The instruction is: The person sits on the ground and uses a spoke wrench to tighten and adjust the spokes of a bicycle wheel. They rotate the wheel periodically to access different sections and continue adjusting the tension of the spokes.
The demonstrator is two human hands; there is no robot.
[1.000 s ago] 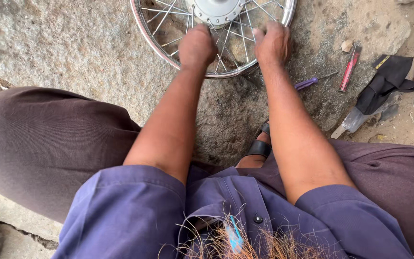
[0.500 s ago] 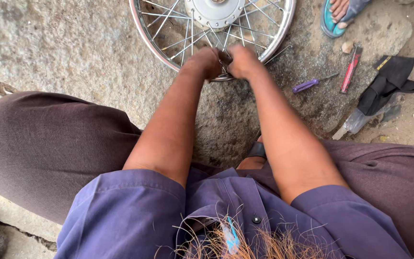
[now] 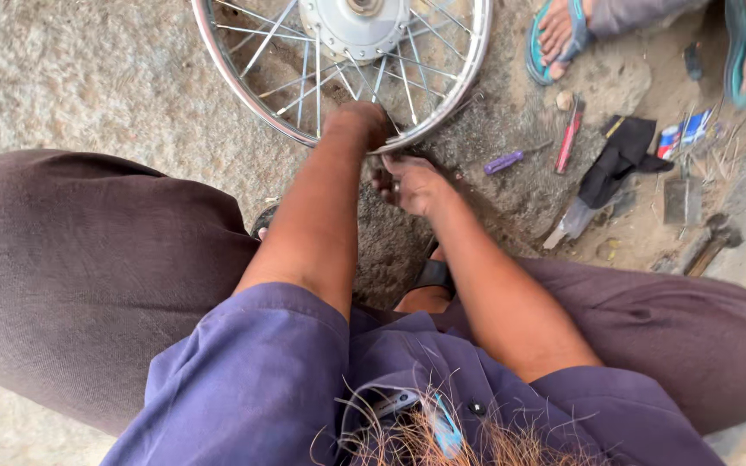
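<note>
We see the chrome spoked wheel (image 3: 338,69) flat on rough, gritty ground at 12 o'clock. Our left hand (image 3: 357,125) curls onto its thin, shiny rim; our right hand (image 3: 412,183) is clenched just beneath, its contents hidden.

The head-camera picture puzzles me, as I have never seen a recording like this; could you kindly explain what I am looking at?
There is no machine here: a person wears a camera on the head, so you look down over their purple shirt and brown trousers at their own bare arms. A spoked wheel with a metal hub lies flat on rough stony ground. The left hand rests on the near part of the rim, and the right hand is just beside it at the rim's edge; whether either grips something small is hidden. To the right lie a purple-handled tool, a red tool and a black cloth. The sandalled feet at the top belong to someone else.
</note>
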